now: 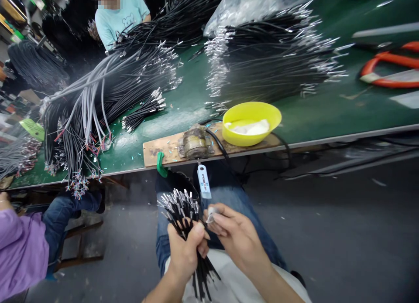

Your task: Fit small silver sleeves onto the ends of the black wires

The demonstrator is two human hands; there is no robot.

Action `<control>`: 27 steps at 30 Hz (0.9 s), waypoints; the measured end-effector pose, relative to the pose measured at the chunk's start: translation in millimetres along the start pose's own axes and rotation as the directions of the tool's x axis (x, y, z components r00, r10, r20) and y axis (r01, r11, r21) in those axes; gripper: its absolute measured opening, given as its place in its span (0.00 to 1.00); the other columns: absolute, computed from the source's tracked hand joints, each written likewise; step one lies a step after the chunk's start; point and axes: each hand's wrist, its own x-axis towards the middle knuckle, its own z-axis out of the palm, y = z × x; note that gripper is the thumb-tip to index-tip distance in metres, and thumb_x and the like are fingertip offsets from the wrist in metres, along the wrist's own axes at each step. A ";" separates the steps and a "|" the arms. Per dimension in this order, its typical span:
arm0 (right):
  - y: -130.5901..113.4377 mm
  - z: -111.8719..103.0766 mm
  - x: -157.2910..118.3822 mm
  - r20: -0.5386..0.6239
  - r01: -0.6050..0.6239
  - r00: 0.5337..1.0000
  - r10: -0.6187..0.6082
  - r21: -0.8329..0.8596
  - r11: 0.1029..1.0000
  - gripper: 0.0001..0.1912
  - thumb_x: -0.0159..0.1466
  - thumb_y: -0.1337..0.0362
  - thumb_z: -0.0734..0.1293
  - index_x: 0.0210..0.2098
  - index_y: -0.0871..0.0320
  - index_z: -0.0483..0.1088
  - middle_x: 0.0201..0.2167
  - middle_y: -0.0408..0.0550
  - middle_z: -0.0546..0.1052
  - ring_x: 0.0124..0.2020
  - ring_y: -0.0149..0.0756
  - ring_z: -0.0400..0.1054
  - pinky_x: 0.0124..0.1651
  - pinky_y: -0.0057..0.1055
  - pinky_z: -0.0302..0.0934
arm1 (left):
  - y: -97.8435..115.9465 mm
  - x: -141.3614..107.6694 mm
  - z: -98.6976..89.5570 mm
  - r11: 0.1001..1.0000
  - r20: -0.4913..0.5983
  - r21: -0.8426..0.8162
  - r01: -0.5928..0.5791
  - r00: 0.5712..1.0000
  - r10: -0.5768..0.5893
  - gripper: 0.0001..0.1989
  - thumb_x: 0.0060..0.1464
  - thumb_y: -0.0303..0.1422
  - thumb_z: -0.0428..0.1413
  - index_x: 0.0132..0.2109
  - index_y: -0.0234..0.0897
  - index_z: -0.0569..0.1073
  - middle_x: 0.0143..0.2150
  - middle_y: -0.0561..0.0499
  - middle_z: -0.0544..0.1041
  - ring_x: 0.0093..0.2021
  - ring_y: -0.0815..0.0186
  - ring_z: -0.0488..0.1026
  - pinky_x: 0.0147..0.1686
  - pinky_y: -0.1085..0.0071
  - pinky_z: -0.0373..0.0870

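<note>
My left hand (188, 246) is wrapped round a bundle of black cables (183, 211), whose stripped, silvery ends fan out above my fist. The lower ends of the cables hang down over my lap. Close to its right, my right hand (234, 233) pinches at a cable end with a whitish wrap on one finger; the exact thing between the fingertips is too small to make out. Just beyond the hands, a small motor (195, 142) sits on a wooden board (155, 152) at the table edge, with a light blue tag (204, 181) hanging from its shaft.
A yellow bowl (252, 135) with white material stands on the board, beside a green clamp (161, 165). Piles of black cables (271, 63) and grey cables (98, 89) cover the green table (183, 111). Orange-handled scissors (376, 67) lie right. Two other people sit nearby.
</note>
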 end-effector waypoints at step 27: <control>-36.0 19.3 54.7 0.115 0.069 0.992 -0.043 -0.228 0.971 0.27 0.52 0.39 0.62 0.17 0.59 0.67 0.16 0.43 0.66 0.19 0.30 0.58 0.22 0.27 0.53 | 38.6 9.5 4.4 0.868 -0.106 0.309 -0.387 0.893 0.436 0.11 0.32 0.39 0.66 0.20 0.37 0.75 0.18 0.52 0.75 0.24 0.63 0.73 0.32 0.65 0.71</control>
